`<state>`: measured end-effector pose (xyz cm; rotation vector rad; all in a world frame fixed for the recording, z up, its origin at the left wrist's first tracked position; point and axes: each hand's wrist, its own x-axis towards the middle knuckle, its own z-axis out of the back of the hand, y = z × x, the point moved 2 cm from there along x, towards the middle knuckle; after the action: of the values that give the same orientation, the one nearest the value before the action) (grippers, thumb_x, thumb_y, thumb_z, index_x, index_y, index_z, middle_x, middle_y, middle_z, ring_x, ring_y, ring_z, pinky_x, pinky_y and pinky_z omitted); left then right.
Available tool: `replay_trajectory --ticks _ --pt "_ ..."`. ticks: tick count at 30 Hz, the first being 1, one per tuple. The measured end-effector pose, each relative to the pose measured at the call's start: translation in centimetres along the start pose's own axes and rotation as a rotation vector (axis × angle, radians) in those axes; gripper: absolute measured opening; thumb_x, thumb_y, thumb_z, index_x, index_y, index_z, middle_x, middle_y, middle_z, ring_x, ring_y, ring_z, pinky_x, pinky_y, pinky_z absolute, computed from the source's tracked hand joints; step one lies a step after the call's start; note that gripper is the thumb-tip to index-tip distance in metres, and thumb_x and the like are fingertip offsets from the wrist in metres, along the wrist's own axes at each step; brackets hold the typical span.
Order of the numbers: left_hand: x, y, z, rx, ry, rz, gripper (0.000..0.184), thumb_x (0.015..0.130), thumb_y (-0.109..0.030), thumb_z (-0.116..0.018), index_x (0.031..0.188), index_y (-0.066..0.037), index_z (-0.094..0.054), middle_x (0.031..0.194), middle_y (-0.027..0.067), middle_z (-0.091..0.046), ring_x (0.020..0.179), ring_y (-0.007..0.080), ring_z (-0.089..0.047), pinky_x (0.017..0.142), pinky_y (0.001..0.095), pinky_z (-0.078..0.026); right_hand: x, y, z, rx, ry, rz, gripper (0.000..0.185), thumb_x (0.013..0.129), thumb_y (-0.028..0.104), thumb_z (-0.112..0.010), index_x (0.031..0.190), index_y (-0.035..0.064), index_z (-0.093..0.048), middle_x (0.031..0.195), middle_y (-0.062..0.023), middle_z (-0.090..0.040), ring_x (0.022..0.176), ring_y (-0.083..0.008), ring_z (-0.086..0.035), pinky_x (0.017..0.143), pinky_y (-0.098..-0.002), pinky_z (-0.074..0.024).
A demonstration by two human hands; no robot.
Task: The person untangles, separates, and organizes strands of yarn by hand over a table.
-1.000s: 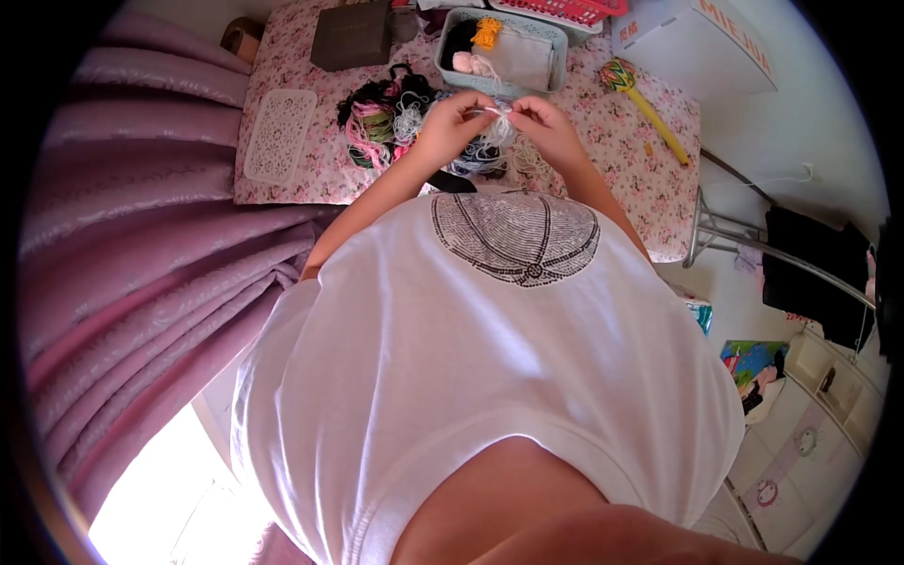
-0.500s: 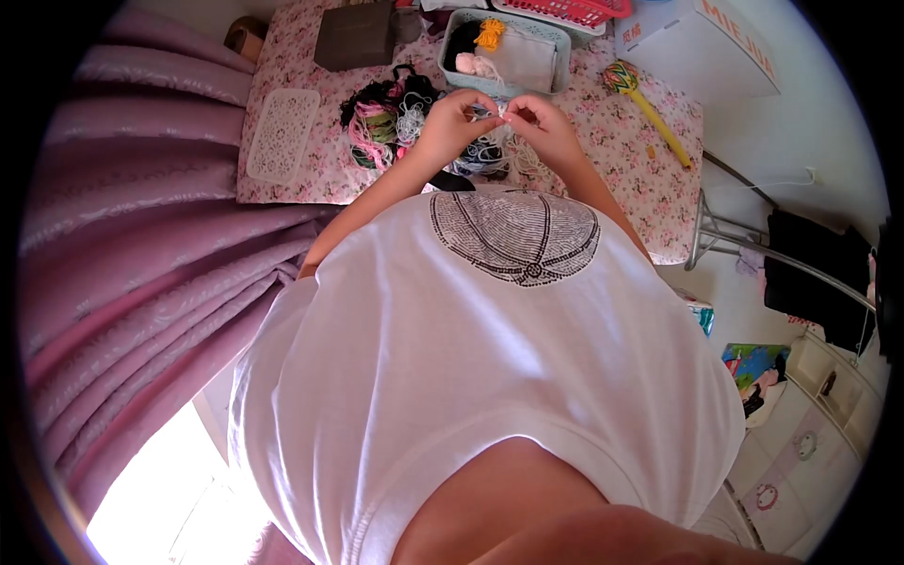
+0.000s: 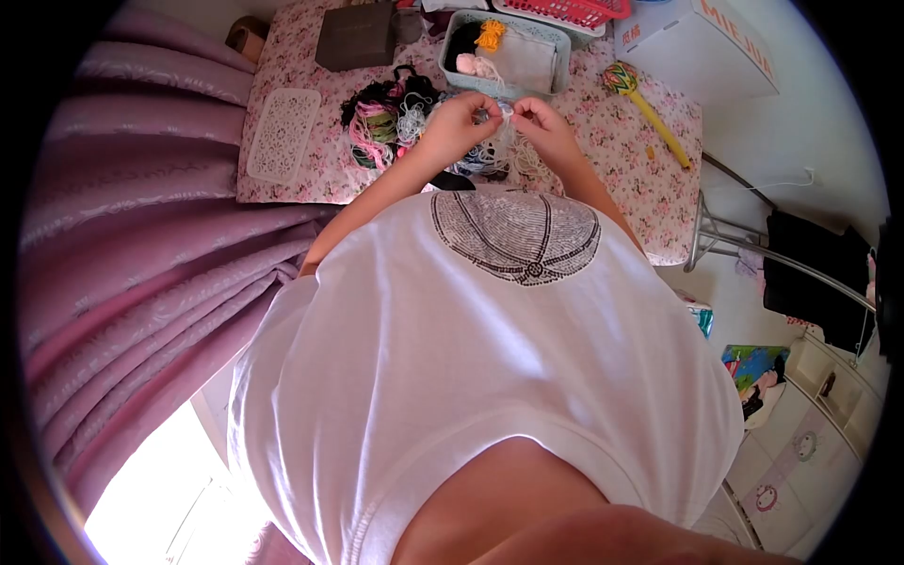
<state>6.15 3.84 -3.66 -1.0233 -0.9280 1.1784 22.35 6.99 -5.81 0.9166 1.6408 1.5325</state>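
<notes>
Floral table [image 3: 659, 221], top of frame: yarn tangle [image 3: 375, 129] mid (multicolour), basket [image 3: 563, 71] above, lattice tray [image 3: 282, 137] left, yellow stick [image 3: 660, 127] right.

Head camera: worn on the person's head, facing forward and steeply down
Shirt [image 3: 490, 358]: close up, large across the middle and bottom
Table [image 3: 664, 212]: farther off, near the top, with left hand [image 3: 452, 130] and right hand [image 3: 551, 134]
Curtain [image 3: 141, 235]: left side
Wall [image 3: 824, 113]: right side
Lens: very wide, rounded dark edges
</notes>
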Motion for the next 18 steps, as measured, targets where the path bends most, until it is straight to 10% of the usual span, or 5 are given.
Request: replay_trajectory --ticks 9,18 --pt "-0.6 -2.8 0.5 0.482 -0.075 -0.283 0.012 0.066 -0.012 -0.06 0.074 -0.005 -0.054 0.075 0.0082 -0.055 0.067 0.0266 -0.055 0.056 0.0328 -0.043 -0.5 3.7 -1.0 -0.687 -0.012 0.314 0.015 0.074 0.012 -0.059 0.084 0.0021 -0.057 0.075 -0.0084 -0.055 0.064 -0.02 -0.054 0.058 -0.0261 -0.0426" --pt "-0.7 -3.0 0.8 0.55 -0.065 -0.387 0.012 0.067 -0.013 -0.06 0.074 -0.005 -0.054 0.075 0.008 -0.056 0.069 0.0268 -0.055 0.057 0.0326 -0.043 -0.2 0.4 0.1 -0.018 0.042 -0.134 0.018 0.08 0.015 -0.055 0.087 -0.0008 -0.058 0.077 0.0013 -0.055 0.069 -0.0046 -0.048 0.061 -0.0201 -0.0395"
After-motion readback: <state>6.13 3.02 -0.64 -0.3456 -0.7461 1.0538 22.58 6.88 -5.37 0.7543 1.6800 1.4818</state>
